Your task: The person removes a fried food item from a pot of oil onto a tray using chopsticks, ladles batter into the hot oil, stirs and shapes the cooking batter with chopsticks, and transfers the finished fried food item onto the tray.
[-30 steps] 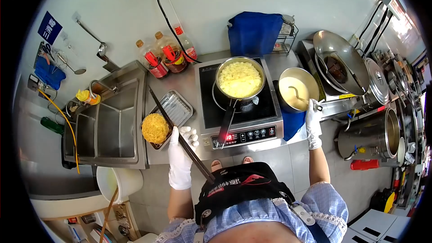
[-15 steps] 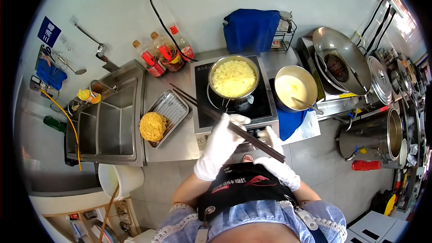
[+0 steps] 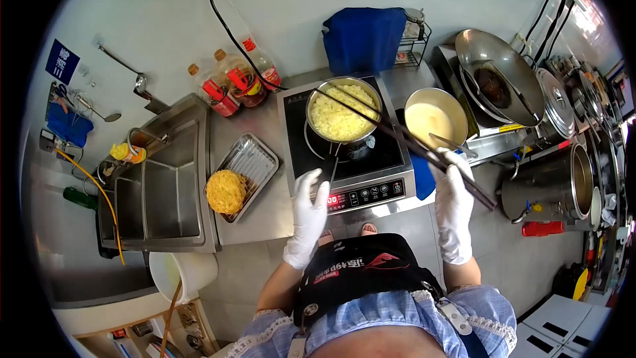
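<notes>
In the head view, my right hand (image 3: 454, 205), in a white glove, grips a pair of long dark chopsticks (image 3: 405, 136). Their far ends reach over the pan (image 3: 310, 103); whether they touch the food cannot be made out. A thick layer of pale yellow, lumpy food (image 3: 341, 118) fills this pan on the black induction cooker (image 3: 301, 162). My gloved left hand (image 3: 308, 215) is empty with fingers apart, just left of the pan's handle (image 3: 333, 164). A pot (image 3: 407, 107) of creamy yellow liquid (image 3: 430, 122), with a utensil in it, stands right of the cooker.
A metal tray (image 3: 264, 159) with a round golden fried cake (image 3: 226, 191) lies at left, beside the sink (image 3: 171, 189). Sauce bottles (image 3: 248, 86) stand along the wall. A large wok (image 3: 467, 50) and a tall steel pot (image 3: 540, 185) are at right.
The chopsticks have passed from my left hand to my right and now extend over the pan. My hands have moved apart, and the left has opened beside the pan's handle.
</notes>
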